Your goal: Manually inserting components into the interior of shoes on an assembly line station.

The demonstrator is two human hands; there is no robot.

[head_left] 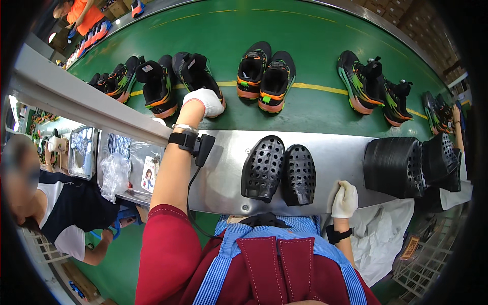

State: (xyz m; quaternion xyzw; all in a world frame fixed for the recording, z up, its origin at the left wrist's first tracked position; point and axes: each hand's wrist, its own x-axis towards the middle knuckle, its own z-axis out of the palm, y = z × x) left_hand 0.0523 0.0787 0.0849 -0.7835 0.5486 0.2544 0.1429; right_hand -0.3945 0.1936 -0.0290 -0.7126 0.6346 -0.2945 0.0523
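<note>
My left hand (pixel 205 101), in a white glove, reaches out over the green conveyor belt (pixel 315 46) and closes on the heel of a black sneaker (pixel 195 73) with orange and green trim. My right hand (pixel 345 199), also gloved, rests curled on the front edge of the steel ledge (pixel 223 168) and holds nothing I can see. Two black perforated shoe inserts (pixel 278 170) lie on the ledge between my hands. A pair of black sneakers (pixel 265 76) stands on the belt just right of my left hand.
More sneakers ride the belt at left (pixel 152 84) and right (pixel 373 86). A stack of black perforated inserts (pixel 406 165) sits on the ledge at right. Another person (pixel 56 203) sits at lower left; someone in orange (pixel 84 15) stands far left. White plastic bags (pixel 378 234) hang lower right.
</note>
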